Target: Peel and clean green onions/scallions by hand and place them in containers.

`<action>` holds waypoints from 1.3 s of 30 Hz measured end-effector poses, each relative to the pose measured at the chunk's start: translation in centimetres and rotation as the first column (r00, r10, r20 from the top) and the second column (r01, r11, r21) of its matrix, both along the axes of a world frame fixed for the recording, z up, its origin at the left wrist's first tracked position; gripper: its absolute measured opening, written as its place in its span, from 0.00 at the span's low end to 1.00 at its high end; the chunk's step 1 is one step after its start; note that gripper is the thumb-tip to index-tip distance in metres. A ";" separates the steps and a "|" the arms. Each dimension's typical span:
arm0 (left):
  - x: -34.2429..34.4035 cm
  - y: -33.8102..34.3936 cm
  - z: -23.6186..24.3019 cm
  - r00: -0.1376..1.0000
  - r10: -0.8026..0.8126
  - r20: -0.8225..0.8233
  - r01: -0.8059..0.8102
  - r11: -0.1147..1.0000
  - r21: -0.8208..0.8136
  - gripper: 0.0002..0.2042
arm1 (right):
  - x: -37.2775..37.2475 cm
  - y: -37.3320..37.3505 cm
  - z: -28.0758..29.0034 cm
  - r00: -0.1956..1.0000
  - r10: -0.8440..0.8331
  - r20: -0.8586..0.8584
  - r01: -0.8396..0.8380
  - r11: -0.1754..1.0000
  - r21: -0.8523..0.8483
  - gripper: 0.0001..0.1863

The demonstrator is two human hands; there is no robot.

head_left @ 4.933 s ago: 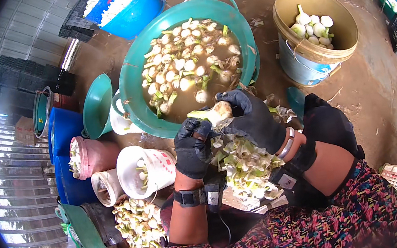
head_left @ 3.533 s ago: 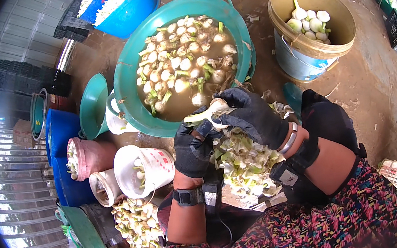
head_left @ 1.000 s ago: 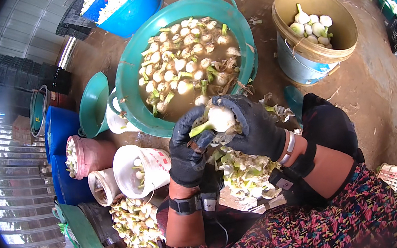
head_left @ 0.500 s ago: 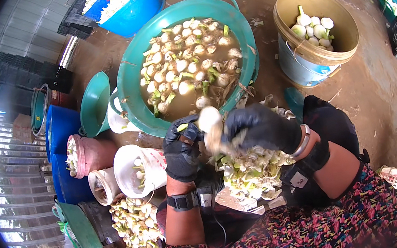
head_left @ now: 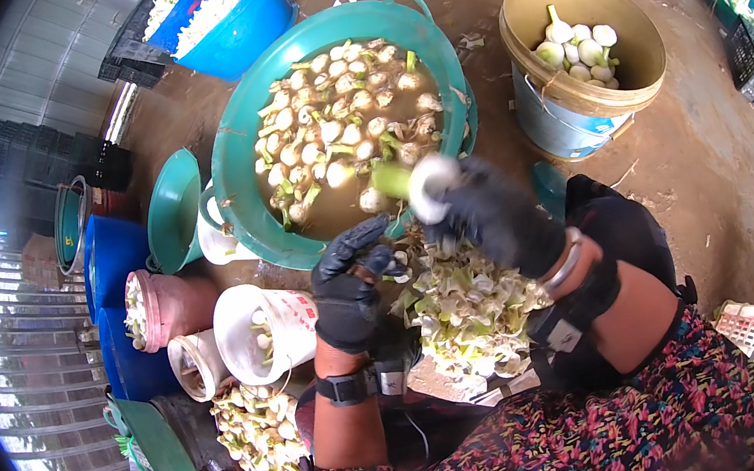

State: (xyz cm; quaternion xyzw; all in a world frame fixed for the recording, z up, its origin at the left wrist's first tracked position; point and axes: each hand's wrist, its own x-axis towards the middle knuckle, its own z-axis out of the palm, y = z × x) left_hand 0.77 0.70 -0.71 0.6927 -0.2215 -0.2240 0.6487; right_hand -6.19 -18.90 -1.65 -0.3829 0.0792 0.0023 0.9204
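My right hand (head_left: 503, 219), in a black glove and smeared by motion, grips a white garlic bulb (head_left: 432, 185) with a thick green stem pointing left. The bulb is above the near edge of a big green tub (head_left: 231, 150), where many bulbs float in brown water. Just left of it, my gloved left hand (head_left: 346, 287) has its fingers apart and bent, with a gap between thumb and forefinger. Nothing plain shows in its grasp. Under both hands lies a heap of pale garlic peels (head_left: 474, 318).
A yellow-rimmed bucket (head_left: 516, 22) at the right holds white peeled bulbs. White buckets (head_left: 299, 327) and a pink bucket (head_left: 181, 304) lie tipped at the left, near a pile of garlic (head_left: 266, 441). Blue tubs (head_left: 245, 29) full of garlic stand behind.
My right hand has swung the bulb up and away from the left hand, its stem now in view. The left hand's fingers have opened off the bulb. The whole view has shifted slightly.
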 end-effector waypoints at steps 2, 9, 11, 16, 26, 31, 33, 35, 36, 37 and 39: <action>0.9 0.2 0.7 1.000 0.009 -0.030 -0.006 0.993 0.116 0.10 | 0.5 -3.1 0.8 0.906 -0.349 0.239 0.230 0.880 0.415 0.14; 6.9 -0.8 -0.4 0.877 -0.304 0.371 -0.004 0.768 0.640 0.12 | -0.6 -4.9 -0.5 0.915 -0.404 -0.013 0.398 0.895 0.200 0.12; 9.5 -2.9 -0.3 0.867 -0.367 0.337 -0.002 0.674 0.738 0.13 | -0.2 -3.9 -0.7 0.919 -0.393 0.006 0.392 0.918 0.050 0.12; 16.7 -4.9 -7.3 0.709 -0.697 0.106 0.096 0.244 0.965 0.19 | 0.4 -3.1 1.3 0.910 -0.405 -0.087 0.408 0.913 0.024 0.12; 16.4 -5.6 -7.3 0.930 -0.150 -0.337 0.319 0.784 0.532 0.12 | 1.0 -3.1 0.7 0.940 -0.316 -0.128 0.317 0.948 -0.008 0.15; 9.3 -1.4 -2.2 0.968 -0.180 -0.175 0.212 0.960 0.185 0.13 | 0.9 -0.2 -1.1 0.959 -0.158 0.234 0.280 0.641 -0.715 0.34; 5.5 -1.4 -1.1 0.967 -0.088 -0.238 0.112 0.990 0.086 0.18 | 1.2 1.6 -2.1 0.937 -0.127 0.326 0.336 0.584 -0.739 0.35; 3.1 -1.0 -0.6 0.969 0.016 -0.245 -0.007 0.999 0.036 0.16 | 1.0 2.7 -2.5 0.925 -0.051 0.376 0.353 0.481 -0.803 0.36; 2.5 -0.7 -0.7 0.995 0.036 -0.095 -0.027 0.996 0.090 0.16 | 0.9 3.0 -2.5 0.926 -0.037 0.375 0.345 0.482 -0.805 0.36; 1.9 -0.5 -0.6 0.994 0.046 -0.098 -0.038 0.996 0.085 0.16 | 0.9 3.3 -2.5 0.922 -0.031 0.386 0.341 0.538 -0.771 0.35; 1.3 -0.6 -0.2 0.990 0.144 0.004 -0.143 0.982 0.125 0.15 | 0.7 3.9 -2.7 0.922 -0.064 0.383 0.327 0.659 -0.678 0.33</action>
